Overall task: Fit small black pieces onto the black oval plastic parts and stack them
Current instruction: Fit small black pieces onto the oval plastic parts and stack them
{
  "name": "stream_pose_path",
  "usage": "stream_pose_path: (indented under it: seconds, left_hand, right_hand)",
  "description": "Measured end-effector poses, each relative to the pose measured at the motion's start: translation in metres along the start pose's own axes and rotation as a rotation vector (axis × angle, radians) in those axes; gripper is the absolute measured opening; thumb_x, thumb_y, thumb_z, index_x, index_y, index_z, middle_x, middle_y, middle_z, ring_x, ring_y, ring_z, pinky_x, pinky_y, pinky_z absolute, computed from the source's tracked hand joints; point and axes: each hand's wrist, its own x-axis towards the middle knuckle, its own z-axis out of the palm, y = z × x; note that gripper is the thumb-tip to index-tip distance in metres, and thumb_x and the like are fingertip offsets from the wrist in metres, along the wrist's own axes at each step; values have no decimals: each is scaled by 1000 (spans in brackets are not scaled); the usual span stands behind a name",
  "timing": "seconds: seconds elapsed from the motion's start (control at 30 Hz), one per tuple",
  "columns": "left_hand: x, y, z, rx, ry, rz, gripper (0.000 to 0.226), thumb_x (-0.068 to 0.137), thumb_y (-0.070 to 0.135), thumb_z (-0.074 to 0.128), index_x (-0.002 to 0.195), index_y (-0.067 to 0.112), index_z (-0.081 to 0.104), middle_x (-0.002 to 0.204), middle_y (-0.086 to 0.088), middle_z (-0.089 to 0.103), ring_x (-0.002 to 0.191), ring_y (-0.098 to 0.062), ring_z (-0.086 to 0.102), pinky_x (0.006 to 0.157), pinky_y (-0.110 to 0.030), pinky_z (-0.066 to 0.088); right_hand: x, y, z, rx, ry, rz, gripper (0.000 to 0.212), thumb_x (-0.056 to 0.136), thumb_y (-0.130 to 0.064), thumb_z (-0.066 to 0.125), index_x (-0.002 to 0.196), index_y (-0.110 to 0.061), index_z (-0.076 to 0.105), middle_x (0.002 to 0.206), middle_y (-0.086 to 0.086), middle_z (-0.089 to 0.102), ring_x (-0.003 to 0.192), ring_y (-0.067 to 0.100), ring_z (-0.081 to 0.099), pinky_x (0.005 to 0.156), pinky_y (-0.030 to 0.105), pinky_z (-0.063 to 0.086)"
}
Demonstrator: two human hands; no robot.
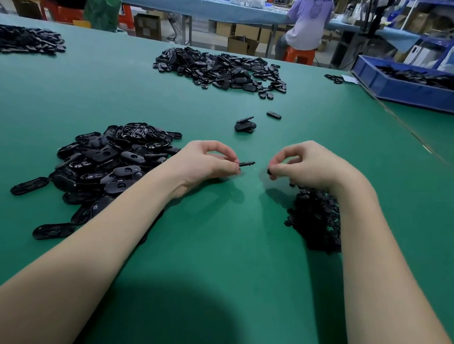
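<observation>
My left hand (pixel 210 159) pinches a black oval plastic part (pixel 247 163) edge-on, just above the green table. My right hand (pixel 307 165) pinches a small black piece (pixel 269 172) at its fingertips, a short gap right of the oval part. A heap of oval parts (pixel 111 161) lies to the left of my left forearm. A heap of small black pieces (pixel 316 218) lies under my right wrist. A short stack of oval parts (pixel 245 125) stands on the table beyond my hands.
A single oval part (pixel 274 115) lies past the stack. A bigger pile of black parts (pixel 221 68) sits further back, another pile (pixel 20 38) at far left. A blue bin (pixel 420 87) stands at the right edge. Two people sit at a far bench.
</observation>
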Motion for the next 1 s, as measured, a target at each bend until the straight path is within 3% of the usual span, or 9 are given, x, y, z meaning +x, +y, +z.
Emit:
stream_pose_path:
  seconds: [0.13, 0.37, 0.5, 0.6, 0.73, 0.87, 1.0]
  left_hand:
    - [-2, 1, 2, 155, 70, 90, 31, 76, -1, 81, 98, 20, 75, 101, -3, 75, 89, -13, 70, 89, -28, 54]
    - [-7, 4, 7, 239, 71, 129, 35, 81, 5, 78, 104, 31, 78, 97, 3, 62, 71, -3, 62, 78, -12, 49]
    - [-8, 3, 11, 129, 36, 91, 35, 83, -1, 75, 109, 22, 77, 93, -1, 57, 80, -12, 58, 85, -25, 48]
    - [-8, 4, 14, 67, 37, 100, 32, 81, -3, 77, 103, 19, 74, 92, -5, 66, 75, -13, 65, 77, -24, 56]
    - [-9, 3, 16, -12, 4, 117, 30, 81, -6, 77, 100, 14, 65, 93, -15, 75, 70, -23, 68, 77, -34, 61]
    - [-7, 4, 14, 133, 2, 149, 26, 81, 7, 80, 98, 20, 65, 95, -4, 79, 77, -16, 68, 78, -30, 55]
    - [-6, 5, 10, 54, -42, 116, 28, 89, 7, 73, 112, 21, 70, 99, -3, 78, 82, -14, 72, 74, -24, 58]
  right_hand:
    - [0, -7, 6, 280, 45, -73, 6, 93, -25, 71, 93, -23, 76, 84, -14, 77, 72, 16, 42, 55, 23, 37]
    - [1, -11, 15, 348, 36, -63, 4, 89, -25, 76, 91, -26, 78, 80, -11, 69, 66, 12, 41, 47, 17, 32]
    - [3, -12, 19, 367, 37, -30, 4, 85, -26, 80, 87, -27, 76, 80, -8, 64, 66, 13, 41, 49, 21, 30]
    - [3, -12, 21, 377, 43, -19, 5, 84, -26, 80, 82, -28, 76, 78, -7, 62, 67, 14, 41, 52, 23, 29]
    - [5, -14, 20, 405, 35, -5, 5, 80, -28, 83, 81, -29, 78, 77, -5, 60, 69, 16, 40, 53, 26, 27]
    - [7, -15, 23, 396, 62, 26, 6, 77, -29, 84, 77, -31, 79, 75, -3, 59, 66, 15, 41, 49, 22, 28]
    - [10, -14, 26, 421, 103, 51, 7, 77, -28, 84, 76, -32, 78, 77, -3, 61, 67, 15, 43, 51, 24, 30]
